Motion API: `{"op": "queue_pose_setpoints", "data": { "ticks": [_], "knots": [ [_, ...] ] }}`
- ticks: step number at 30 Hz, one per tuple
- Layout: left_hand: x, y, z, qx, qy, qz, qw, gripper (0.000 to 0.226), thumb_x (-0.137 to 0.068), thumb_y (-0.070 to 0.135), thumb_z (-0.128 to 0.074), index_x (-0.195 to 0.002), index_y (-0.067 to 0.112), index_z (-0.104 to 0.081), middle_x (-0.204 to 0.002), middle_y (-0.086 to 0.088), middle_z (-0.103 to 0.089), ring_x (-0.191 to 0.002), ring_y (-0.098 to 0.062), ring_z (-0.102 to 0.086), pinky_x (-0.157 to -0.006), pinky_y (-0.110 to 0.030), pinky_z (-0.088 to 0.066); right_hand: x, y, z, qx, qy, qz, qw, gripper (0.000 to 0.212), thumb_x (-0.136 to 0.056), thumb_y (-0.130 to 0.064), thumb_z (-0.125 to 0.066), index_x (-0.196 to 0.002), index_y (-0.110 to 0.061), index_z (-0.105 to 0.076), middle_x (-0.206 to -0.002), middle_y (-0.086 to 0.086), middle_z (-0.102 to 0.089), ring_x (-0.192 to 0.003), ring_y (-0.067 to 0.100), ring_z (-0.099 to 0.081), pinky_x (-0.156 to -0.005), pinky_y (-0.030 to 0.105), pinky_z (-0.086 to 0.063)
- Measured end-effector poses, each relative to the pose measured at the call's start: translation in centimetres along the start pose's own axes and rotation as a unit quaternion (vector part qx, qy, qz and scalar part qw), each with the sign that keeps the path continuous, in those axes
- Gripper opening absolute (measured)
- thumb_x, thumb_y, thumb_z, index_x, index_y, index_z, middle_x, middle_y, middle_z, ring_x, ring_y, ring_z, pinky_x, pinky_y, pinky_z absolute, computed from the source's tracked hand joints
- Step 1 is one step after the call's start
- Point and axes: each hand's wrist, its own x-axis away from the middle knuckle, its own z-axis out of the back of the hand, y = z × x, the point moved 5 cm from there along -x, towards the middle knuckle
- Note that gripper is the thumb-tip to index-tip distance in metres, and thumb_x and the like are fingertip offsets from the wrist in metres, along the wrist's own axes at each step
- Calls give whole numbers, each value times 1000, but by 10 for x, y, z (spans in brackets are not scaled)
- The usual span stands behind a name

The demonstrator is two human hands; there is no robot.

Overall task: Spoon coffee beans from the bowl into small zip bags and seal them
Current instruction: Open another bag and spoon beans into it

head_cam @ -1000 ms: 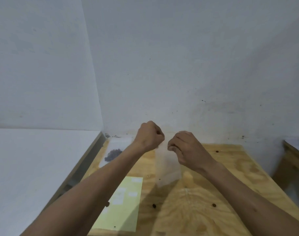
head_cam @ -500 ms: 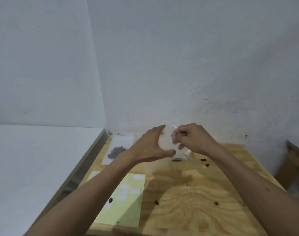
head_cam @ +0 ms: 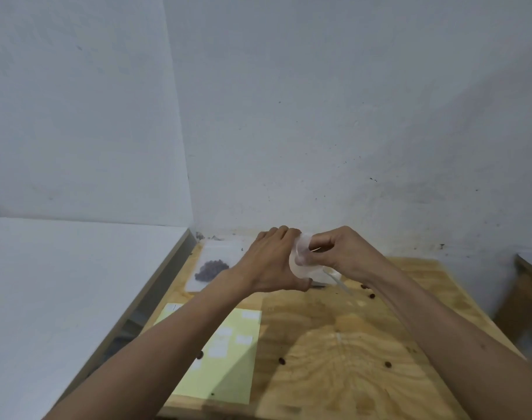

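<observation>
A small clear zip bag (head_cam: 301,262) is held up above the far middle of the wooden table (head_cam: 349,344). My left hand (head_cam: 269,263) wraps around the bag's left side, thumb underneath. My right hand (head_cam: 339,253) pinches the bag's top at the right with curled fingers. A clear plastic spoon (head_cam: 337,278) sticks out below my right hand. Another zip bag holding dark coffee beans (head_cam: 211,269) lies flat at the far left of the table. The bowl is hidden behind my hands.
A pale yellow sheet with white labels (head_cam: 225,353) lies at the front left. Loose beans (head_cam: 368,291) dot the wood. A white surface (head_cam: 61,298) adjoins the table's left edge, and a wall stands close behind. Another wooden edge (head_cam: 528,277) shows at the right.
The bag hung flat between both hands a second ago. Since then my left hand has opened and moved around the bag, and both hands have shifted slightly away from me.
</observation>
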Motion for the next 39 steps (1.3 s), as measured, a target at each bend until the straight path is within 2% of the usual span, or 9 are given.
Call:
{"op": "queue_pose_setpoints", "data": {
  "ticks": [6, 13, 16, 19, 22, 27, 31, 35, 39],
  "knots": [
    [-1, -6, 1, 65, -32, 28, 997, 61, -63, 59, -81, -96, 23, -44, -90, 12, -51, -81, -14, -51, -60, -26, -35, -5, -3, 0, 87, -16, -9, 996, 9, -80, -33, -84, -87, -30, -81, -78, -15, -76, -70, 2, -69, -70, 24, -48],
    [-1, -22, -1, 93, -20, 147, 985, 56, -71, 55, -78, -104, 19, -51, -95, 6, -60, -85, -18, -59, -68, -35, -50, -16, 12, 28, 70, 116, 20, 991, 26, -89, -5, -71, -98, -27, -81, -97, -13, -78, -94, -2, -70, -89, 21, -53],
    [-2, -39, -7, 169, -50, 222, 959, 66, -71, 63, -76, -113, 16, -56, -109, 3, -63, -99, -19, -60, -80, -36, -51, -12, 43, 45, 271, 73, 9, 960, 59, -85, 10, -54, -117, -38, -71, -119, -12, -66, -105, 5, -64, -90, 30, -54],
    [-4, -42, -17, 291, -95, 280, 910, 77, -66, 69, -78, -124, 21, -60, -121, 6, -64, -109, -17, -61, -96, -39, -51, 3, 84, 49, 431, -31, -22, 901, 69, -88, -9, -69, -138, -53, -51, -128, -18, -48, -103, 8, -58, -81, 29, -51],
    [-10, -33, -33, 373, -151, 293, 868, 65, -71, 64, -78, -119, 23, -66, -116, 3, -69, -108, -19, -65, -97, -37, -51, 12, 110, 38, 384, -41, 16, 922, 61, -84, -40, -80, -136, -56, -53, -127, -25, -45, -104, 5, -58, -84, 30, -53],
    [-24, -27, -59, 419, -179, 317, 832, 73, -64, 65, -80, -118, 17, -68, -116, -3, -71, -105, -24, -68, -99, -41, -54, 2, 110, 27, 280, 89, 148, 944, 26, -95, -31, -68, -119, -27, -76, -110, -9, -69, -90, 1, -62, -78, 15, -43],
    [-27, -38, -72, 397, -150, 374, 825, 91, -55, 69, -82, -121, 10, -62, -116, -4, -66, -101, -21, -66, -86, -32, -56, -8, 103, 36, 229, 214, 109, 943, 19, -100, -20, -63, -110, -13, -78, -94, -1, -74, -84, 13, -67, -76, 21, -49],
    [-26, -48, -70, 362, -113, 384, 842, 90, -67, 62, -81, -128, 1, -55, -94, 2, -47, -90, -20, -54, -59, -27, -35, -11, 105, 46, 188, 287, 49, 938, 22, -104, -17, -55, -98, -9, -74, -84, 1, -72, -69, 14, -63, -67, 34, -52],
    [-33, -53, -58, 352, -105, 366, 855, 63, -71, 58, -83, -100, 7, -59, -81, 3, -46, -71, -14, -49, -58, -27, -33, -11, 112, 43, 174, 306, 1, 936, 27, -104, -16, -49, -90, -6, -69, -76, 6, -69, -73, 24, -67, -67, 42, -54]
  ]
}}
